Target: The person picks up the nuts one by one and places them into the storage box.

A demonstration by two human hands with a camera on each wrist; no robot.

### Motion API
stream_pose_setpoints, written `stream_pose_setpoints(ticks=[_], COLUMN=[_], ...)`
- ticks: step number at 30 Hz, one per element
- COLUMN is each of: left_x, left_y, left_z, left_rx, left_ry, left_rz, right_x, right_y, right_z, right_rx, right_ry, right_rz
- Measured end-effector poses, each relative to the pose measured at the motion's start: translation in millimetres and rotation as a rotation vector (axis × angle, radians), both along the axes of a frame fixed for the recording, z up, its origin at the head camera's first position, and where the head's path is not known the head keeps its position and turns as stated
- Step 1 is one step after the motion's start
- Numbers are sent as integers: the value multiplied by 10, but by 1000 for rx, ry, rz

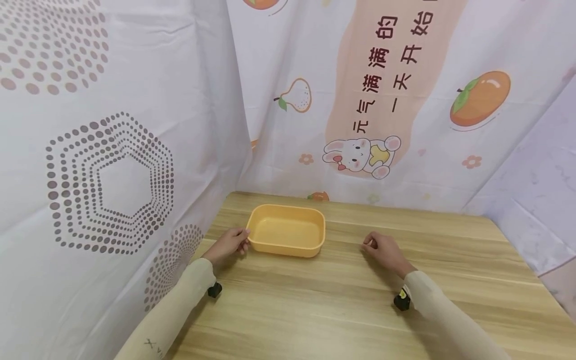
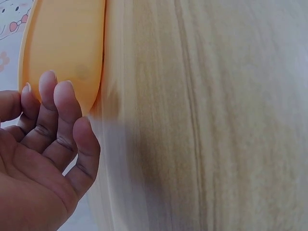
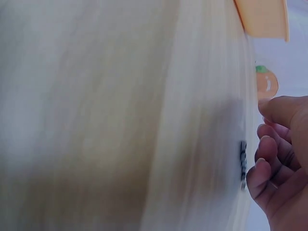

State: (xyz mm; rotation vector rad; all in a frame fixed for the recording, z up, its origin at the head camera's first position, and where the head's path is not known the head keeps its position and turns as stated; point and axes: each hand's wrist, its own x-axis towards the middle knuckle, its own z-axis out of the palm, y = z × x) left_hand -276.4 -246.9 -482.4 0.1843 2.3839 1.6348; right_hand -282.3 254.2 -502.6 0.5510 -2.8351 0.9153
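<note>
A yellow plastic storage box (image 1: 286, 248), rectangular with rounded corners, stands upright on the wooden table, its bare inner floor showing. At its left end my left hand (image 1: 229, 245) pinches the rim between thumb and fingers. The left wrist view shows the end of the box (image 2: 67, 43), with the other fingers (image 2: 87, 144) curved loosely beneath the rim. To the right of the box and apart from it, my right hand (image 1: 383, 250) is held low over the table, fingers loosely curled and nothing visible in them. Beside those fingers lies a small dark segmented thing (image 3: 243, 166), too blurred to identify.
The wooden table (image 1: 315, 300) runs back to a white curtain (image 1: 288, 150) printed with fruit, a rabbit and writing. Another patterned curtain (image 1: 189, 100) hangs close along the left side. Each wrist carries a small black device (image 1: 402, 300).
</note>
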Motion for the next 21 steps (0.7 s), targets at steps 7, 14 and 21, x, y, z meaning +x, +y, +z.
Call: stream_pose_setpoints(ticks=[7,14,21], left_x=[1,-13,-17], left_y=[-8,-20,-25], left_z=[-12,-5,-22], left_rx=[1,28,29], left_ry=[-4,-22,-30], left_rz=[-5,-23,-20], right_x=[39,64,72], right_y=[134,231,311], right_z=[-90,-110,-90], right_rx=[-8,-22,-5], right_ry=[9,3,22], right_rz=[-33,-49,-86])
